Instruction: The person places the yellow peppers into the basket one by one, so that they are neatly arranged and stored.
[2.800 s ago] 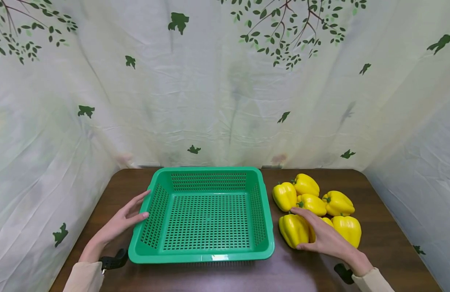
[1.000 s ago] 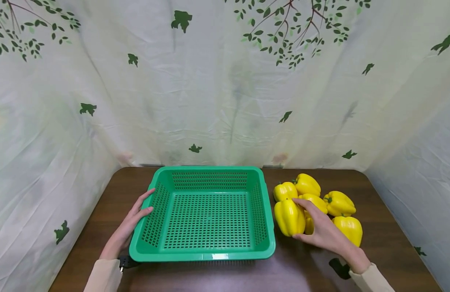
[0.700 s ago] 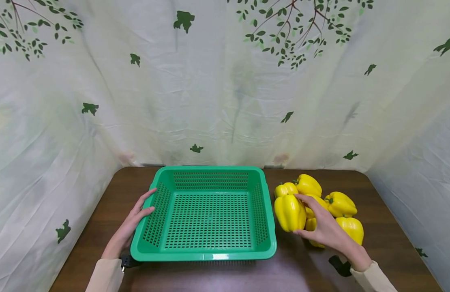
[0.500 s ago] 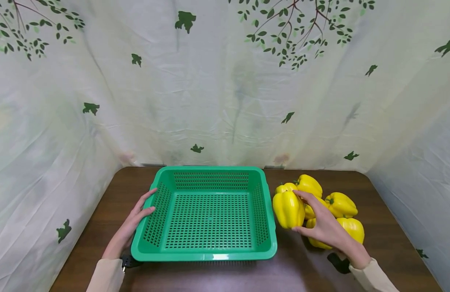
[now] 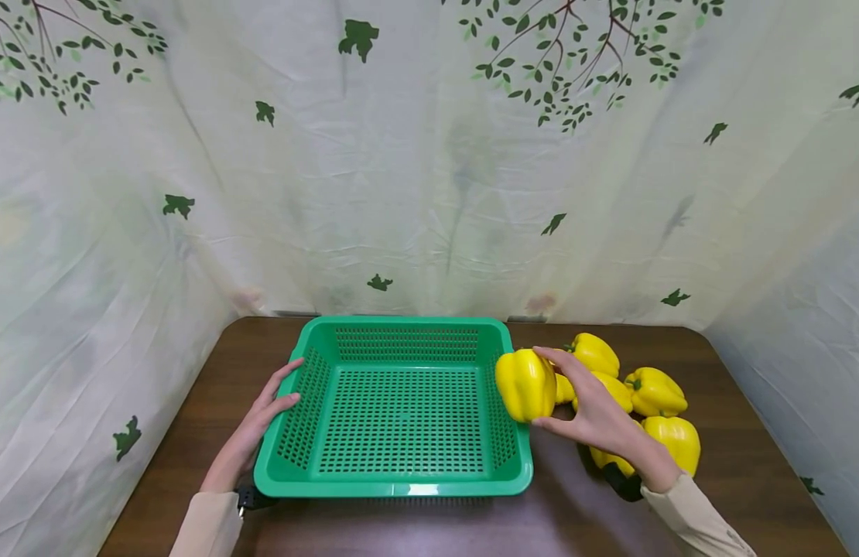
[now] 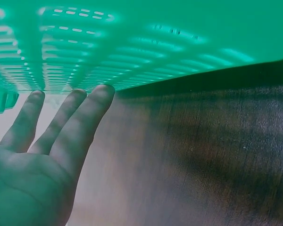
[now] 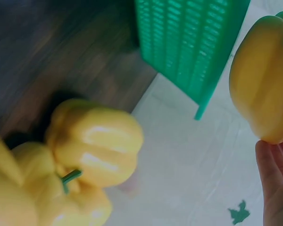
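Note:
My right hand grips a yellow bell pepper between thumb and fingers, raised at the right rim of a green plastic basket. In the right wrist view the fingertips press against the lower end of this pepper, beside the basket's slotted side. My left hand rests at the basket's left rim, its thumb and fingertips on the edge. Seen from the left wrist, straight fingers touch the slotted wall from outside. No pepper lies inside the basket.
Several more yellow peppers lie in a cluster on the brown wooden table, right of the basket. A pale cloth curtain with leaf prints hangs behind the table and along both sides.
My right hand has gripped the front-left pepper, lifted it off the table and carried it up and left to the basket's right rim. The left hand has moved slightly right against the basket.

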Demonstrator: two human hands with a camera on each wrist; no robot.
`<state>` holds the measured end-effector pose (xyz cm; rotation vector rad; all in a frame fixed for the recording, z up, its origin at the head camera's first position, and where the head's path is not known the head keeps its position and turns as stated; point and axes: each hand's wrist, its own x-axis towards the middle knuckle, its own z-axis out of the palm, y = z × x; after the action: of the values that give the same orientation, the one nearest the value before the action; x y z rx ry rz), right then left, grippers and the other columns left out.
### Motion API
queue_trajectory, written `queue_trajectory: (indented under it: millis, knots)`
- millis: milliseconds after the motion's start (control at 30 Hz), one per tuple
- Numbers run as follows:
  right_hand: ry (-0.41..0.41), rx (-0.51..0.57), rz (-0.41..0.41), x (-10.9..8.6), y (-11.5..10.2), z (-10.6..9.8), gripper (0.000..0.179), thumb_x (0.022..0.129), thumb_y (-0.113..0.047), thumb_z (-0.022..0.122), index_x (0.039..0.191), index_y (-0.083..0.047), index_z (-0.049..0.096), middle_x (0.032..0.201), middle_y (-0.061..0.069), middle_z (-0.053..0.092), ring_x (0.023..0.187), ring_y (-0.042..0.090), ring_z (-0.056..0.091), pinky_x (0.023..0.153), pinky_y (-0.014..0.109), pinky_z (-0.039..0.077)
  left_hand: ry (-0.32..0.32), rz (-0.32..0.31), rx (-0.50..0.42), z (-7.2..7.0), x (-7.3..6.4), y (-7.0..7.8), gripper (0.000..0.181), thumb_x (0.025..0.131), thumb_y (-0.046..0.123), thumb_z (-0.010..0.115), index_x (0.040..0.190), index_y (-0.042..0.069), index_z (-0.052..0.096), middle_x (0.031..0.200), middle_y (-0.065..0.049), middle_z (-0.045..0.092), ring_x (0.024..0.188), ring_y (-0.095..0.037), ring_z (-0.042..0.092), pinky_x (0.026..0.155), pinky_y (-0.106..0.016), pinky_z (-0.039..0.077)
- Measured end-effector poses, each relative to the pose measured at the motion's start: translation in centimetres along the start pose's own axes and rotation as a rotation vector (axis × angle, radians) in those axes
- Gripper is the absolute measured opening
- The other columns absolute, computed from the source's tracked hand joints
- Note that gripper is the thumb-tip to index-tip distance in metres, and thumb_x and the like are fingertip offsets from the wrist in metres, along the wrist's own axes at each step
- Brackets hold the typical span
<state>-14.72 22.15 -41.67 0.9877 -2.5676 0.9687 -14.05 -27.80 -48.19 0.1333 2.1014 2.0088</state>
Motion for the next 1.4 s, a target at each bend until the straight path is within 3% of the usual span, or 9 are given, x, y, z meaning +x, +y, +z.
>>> queue_trajectory:
  millis: [133, 333, 533, 1033, 1400]
  knots:
    - [-0.011, 0.037, -0.031, 1.1, -0.5, 0.4, 0.094, 0.07, -0.026, 0.086, 0.146, -0.01, 0.033, 0.142, 0.006, 0.041, 0.12, 0.022, 0.045, 0.093, 0.047, 0.044, 0.001, 0.005, 0.004, 0.0, 0.0, 0.0, 0.055, 0.103, 0.022, 0.04, 0.153, 0.026, 0.017, 0.15, -0.018, 0.01, 0.12, -0.042, 0.036, 0.085, -0.046, 0.047]
    - [-0.01, 0.066, -0.064, 2.6, -1.0, 1.1, 0.094, 0.071, -0.025, 0.086, 0.146, -0.008, 0.033, 0.141, 0.005, 0.041, 0.119, 0.021, 0.046, 0.094, 0.041, 0.045, 0.015, 0.023, 0.025, -0.1, 0.1, -0.2, 0.054, 0.103, 0.022, 0.04, 0.152, 0.024, 0.018, 0.15, -0.017, 0.012, 0.122, -0.044, 0.034, 0.085, -0.049, 0.047]
    - [0.006, 0.099, -0.108, 3.6, -1.5, 1.8, 0.093, 0.07, -0.02, 0.086, 0.146, -0.007, 0.034, 0.138, 0.006, 0.042, 0.112, 0.021, 0.05, 0.088, 0.044, 0.047, 0.027, 0.032, 0.046, 0.0, 0.0, -0.1, 0.053, 0.103, 0.022, 0.04, 0.152, 0.023, 0.019, 0.151, -0.017, 0.013, 0.121, -0.042, 0.035, 0.085, -0.048, 0.046]
    - [-0.041, 0.173, -0.052, 5.7, -2.7, 2.8, 0.09, 0.075, -0.026, 0.083, 0.148, -0.011, 0.031, 0.14, 0.005, 0.041, 0.123, 0.021, 0.044, 0.097, 0.044, 0.043, 0.04, 0.039, 0.061, 0.3, -0.4, 0.2, 0.054, 0.103, 0.021, 0.042, 0.152, 0.021, 0.02, 0.15, -0.019, 0.016, 0.117, -0.035, 0.043, 0.083, -0.047, 0.048]
    - [-0.068, 0.201, -0.075, 7.6, -3.9, 4.2, 0.088, 0.076, -0.029, 0.082, 0.147, -0.01, 0.032, 0.144, 0.004, 0.039, 0.122, 0.019, 0.045, 0.097, 0.042, 0.043, 0.041, 0.032, 0.052, 0.3, -0.3, 0.0, 0.054, 0.103, 0.021, 0.042, 0.152, 0.022, 0.02, 0.151, -0.019, 0.014, 0.12, -0.043, 0.037, 0.084, -0.047, 0.047]
